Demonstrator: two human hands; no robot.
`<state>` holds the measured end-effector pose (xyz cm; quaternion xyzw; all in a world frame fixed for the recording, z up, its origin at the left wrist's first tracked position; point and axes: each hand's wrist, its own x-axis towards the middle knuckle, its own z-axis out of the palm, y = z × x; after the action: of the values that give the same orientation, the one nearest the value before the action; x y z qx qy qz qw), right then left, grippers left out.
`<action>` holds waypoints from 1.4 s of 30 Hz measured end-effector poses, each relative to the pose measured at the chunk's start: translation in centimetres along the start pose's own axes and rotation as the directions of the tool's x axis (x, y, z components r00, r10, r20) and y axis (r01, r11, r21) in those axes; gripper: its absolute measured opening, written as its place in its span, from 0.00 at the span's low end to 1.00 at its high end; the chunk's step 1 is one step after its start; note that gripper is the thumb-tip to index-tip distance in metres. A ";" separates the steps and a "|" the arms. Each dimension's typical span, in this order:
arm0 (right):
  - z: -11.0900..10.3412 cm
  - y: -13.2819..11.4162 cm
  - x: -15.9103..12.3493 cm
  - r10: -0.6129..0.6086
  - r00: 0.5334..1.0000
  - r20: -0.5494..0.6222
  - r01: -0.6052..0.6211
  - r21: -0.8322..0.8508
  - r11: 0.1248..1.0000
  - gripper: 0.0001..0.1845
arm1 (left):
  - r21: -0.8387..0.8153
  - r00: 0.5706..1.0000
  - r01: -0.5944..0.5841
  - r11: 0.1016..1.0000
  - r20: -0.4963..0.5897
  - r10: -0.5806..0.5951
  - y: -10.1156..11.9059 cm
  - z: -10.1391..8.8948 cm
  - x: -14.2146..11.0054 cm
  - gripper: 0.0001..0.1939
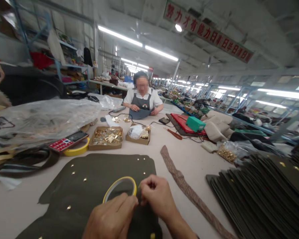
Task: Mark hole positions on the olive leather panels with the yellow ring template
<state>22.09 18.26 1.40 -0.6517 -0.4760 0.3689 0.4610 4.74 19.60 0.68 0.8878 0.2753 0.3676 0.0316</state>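
Observation:
A dark olive leather-like panel (107,166) with several small gold studs lies flat on the table in front of me. Above it, my left hand (112,215) is closed around the near side of a yellow tape roll (119,180), which stands tilted on edge. Close beside the roll, my right hand (156,196) is closed in a pinch, with a small bit of yellow at its fingertips that looks like the tape's end. How much tape is pulled off is hidden by the hands. A yellow piece (152,235) sits on the panel's near edge.
A stack of dark panels (259,189) stands right, beyond a brown patterned strip (186,189). Boxes of gold hardware (106,137), another yellow tape roll (77,148) and a red calculator (62,143) lie ahead. Across the table, a person (143,99) handles a dark piece.

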 end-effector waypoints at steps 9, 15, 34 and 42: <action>-3.6 1.5 1.6 -0.244 0.970 0.024 0.228 -0.451 0.863 0.09 | 0.218 0.984 0.162 0.962 0.040 -0.175 -1.0 -0.4 1.1 0.12; -3.2 1.4 1.6 -0.094 0.993 0.065 0.112 -0.419 0.901 0.07 | 0.143 0.952 0.189 0.971 0.215 -0.217 -1.0 0.1 0.8 0.11; -4.8 2.1 1.5 0.239 0.908 0.343 -0.104 -0.369 0.924 0.05 | 0.069 0.818 0.183 0.981 0.543 -0.190 -0.9 0.1 1.6 0.11; -3.9 1.0 0.6 0.014 0.942 0.336 0.187 -0.558 0.809 0.08 | 0.088 0.797 0.196 0.977 0.567 -0.210 -0.7 0.1 1.7 0.11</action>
<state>26.11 17.80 1.56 -0.6687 -0.6646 0.2859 0.1714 5.43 21.03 1.54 0.9226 0.3510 0.0751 0.1411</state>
